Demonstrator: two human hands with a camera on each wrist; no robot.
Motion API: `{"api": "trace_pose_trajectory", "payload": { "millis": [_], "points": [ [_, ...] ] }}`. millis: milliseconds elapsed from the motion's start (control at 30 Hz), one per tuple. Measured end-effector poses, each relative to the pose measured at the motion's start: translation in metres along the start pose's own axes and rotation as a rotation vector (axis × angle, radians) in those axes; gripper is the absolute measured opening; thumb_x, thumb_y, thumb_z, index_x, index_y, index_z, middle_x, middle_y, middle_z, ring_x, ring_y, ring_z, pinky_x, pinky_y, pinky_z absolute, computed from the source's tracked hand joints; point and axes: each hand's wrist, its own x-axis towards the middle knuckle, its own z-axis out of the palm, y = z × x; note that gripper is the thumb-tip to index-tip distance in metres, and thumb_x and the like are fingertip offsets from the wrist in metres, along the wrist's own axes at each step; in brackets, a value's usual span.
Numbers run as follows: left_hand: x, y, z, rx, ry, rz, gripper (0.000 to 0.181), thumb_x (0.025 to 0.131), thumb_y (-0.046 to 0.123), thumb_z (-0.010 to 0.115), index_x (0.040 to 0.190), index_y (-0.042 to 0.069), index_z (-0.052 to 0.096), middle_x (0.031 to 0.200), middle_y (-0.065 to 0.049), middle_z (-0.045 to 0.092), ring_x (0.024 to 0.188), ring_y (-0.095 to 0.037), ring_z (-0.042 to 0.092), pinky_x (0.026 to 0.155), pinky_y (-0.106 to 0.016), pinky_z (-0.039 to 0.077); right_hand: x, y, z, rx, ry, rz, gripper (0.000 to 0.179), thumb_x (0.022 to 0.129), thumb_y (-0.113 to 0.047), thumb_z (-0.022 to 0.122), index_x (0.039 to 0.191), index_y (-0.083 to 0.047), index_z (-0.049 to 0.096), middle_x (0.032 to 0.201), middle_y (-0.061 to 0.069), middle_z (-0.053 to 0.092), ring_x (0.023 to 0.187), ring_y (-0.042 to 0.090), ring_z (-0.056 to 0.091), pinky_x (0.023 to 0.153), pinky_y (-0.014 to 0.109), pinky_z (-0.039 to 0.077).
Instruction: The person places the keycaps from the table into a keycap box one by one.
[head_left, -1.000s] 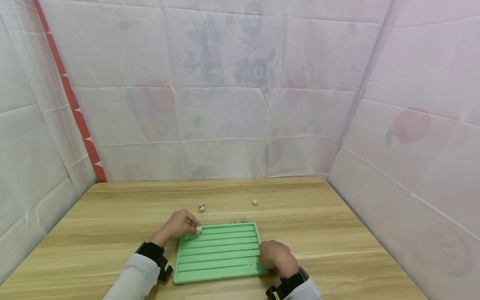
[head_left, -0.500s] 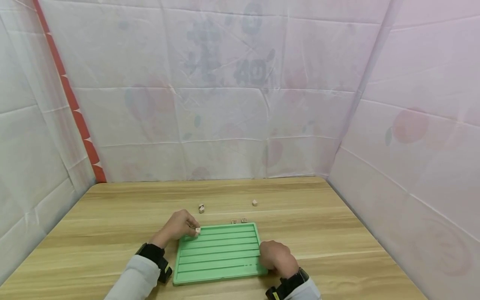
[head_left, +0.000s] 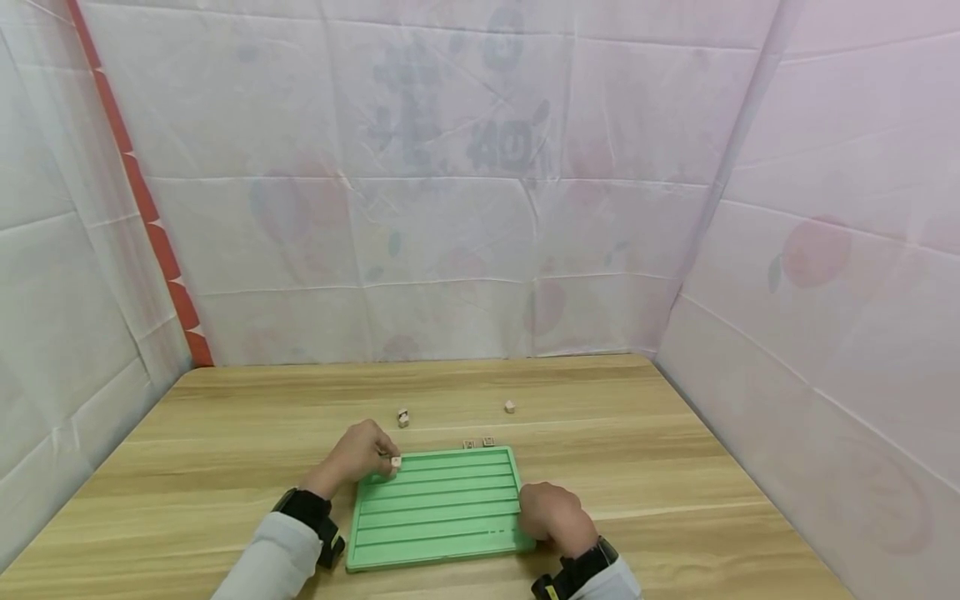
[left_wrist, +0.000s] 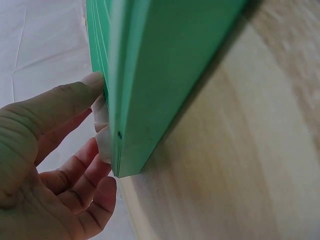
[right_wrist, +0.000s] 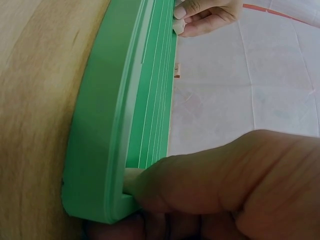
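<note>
A green ridged tray (head_left: pixel 435 505) lies flat on the table between both hands. At its far left corner my left hand (head_left: pixel 354 454) pinches a small pale wooden cube (head_left: pixel 396 462) between thumb and fingers. The left wrist view shows two pale cubes (left_wrist: pixel 101 125) side by side there, right at the tray's rim. My right hand (head_left: pixel 553 512) grips the tray's right side near the front corner. In the right wrist view its thumb reaches over the rim and the other fingers are mostly hidden below; a pale bit shows at the thumb's tip.
Two small cubes (head_left: pixel 403 417) sit together behind the tray, and a single cube (head_left: pixel 510 407) stands farther right. Two marked cubes (head_left: pixel 478 442) lie just behind the tray's far edge. White cloth walls (head_left: pixel 442 208) enclose the wooden table (head_left: pixel 660 467).
The cube in my left fingers has turned slightly and sits a touch lower at the tray's corner. My right hand and the tray hold still.
</note>
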Motion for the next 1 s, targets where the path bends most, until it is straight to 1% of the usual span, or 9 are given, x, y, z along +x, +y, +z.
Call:
{"api": "trace_pose_trajectory", "payload": {
  "millis": [200,300,467,567,800,1000],
  "points": [
    [-0.0005,0.0020,0.0002,0.002,-0.002,-0.008,0.019,0.067,-0.001,0.079,0.086,0.002,0.074,0.087,-0.007,0.068,0.082,-0.028,0.062,0.066,-0.039,0.051,-0.0008,0.0018,-0.0002,-0.003,0.007,-0.023,0.018,0.083,0.002,0.056,0.067,-0.005,0.055,0.059,0.007,0.048,0.050,0.018,0.041,0.046,0.028,0.033],
    [-0.0006,0.0034,0.0008,0.009,0.006,-0.018,0.023,0.067,-0.001,0.079,0.088,0.001,0.073,0.088,-0.007,0.067,0.083,-0.027,0.061,0.067,-0.038,0.051,-0.0016,0.0020,-0.0003,0.000,0.012,-0.027,0.018,0.083,0.002,0.056,0.067,-0.005,0.055,0.060,0.007,0.049,0.050,0.018,0.042,0.046,0.028,0.033],
    [-0.0011,0.0063,0.0021,0.033,0.021,-0.042,0.021,0.066,-0.002,0.080,0.079,0.007,0.067,0.086,-0.003,0.056,0.078,-0.021,0.055,0.066,-0.037,0.047,-0.0010,0.0017,-0.0012,0.000,0.012,-0.025,0.018,0.084,0.001,0.055,0.067,-0.005,0.054,0.060,0.008,0.049,0.050,0.018,0.042,0.046,0.028,0.034],
    [-0.0015,0.0067,0.0028,0.040,0.019,-0.040,0.023,0.066,-0.003,0.080,0.073,0.009,0.061,0.083,-0.003,0.053,0.076,-0.018,0.051,0.065,-0.036,0.045,-0.0003,0.0017,-0.0014,0.002,0.010,-0.023,0.018,0.084,0.001,0.055,0.066,-0.005,0.054,0.060,0.008,0.049,0.050,0.018,0.043,0.045,0.028,0.035],
    [0.0001,0.0035,0.0038,0.050,0.028,-0.004,0.018,0.071,-0.003,0.076,0.070,0.011,0.064,0.077,0.002,0.057,0.073,-0.016,0.053,0.063,-0.036,0.046,0.0003,0.0023,-0.0005,0.005,0.008,-0.023,0.018,0.083,0.001,0.056,0.066,-0.005,0.055,0.059,0.007,0.049,0.049,0.017,0.044,0.044,0.028,0.035],
    [-0.0002,0.0056,0.0024,0.053,0.032,-0.006,0.013,0.075,-0.001,0.074,0.073,0.009,0.066,0.077,0.001,0.059,0.072,-0.015,0.053,0.062,-0.035,0.046,-0.0006,0.0021,-0.0006,0.007,0.015,-0.022,0.019,0.083,0.001,0.056,0.065,-0.005,0.054,0.059,0.008,0.049,0.049,0.018,0.044,0.044,0.028,0.035]
  ]
}}
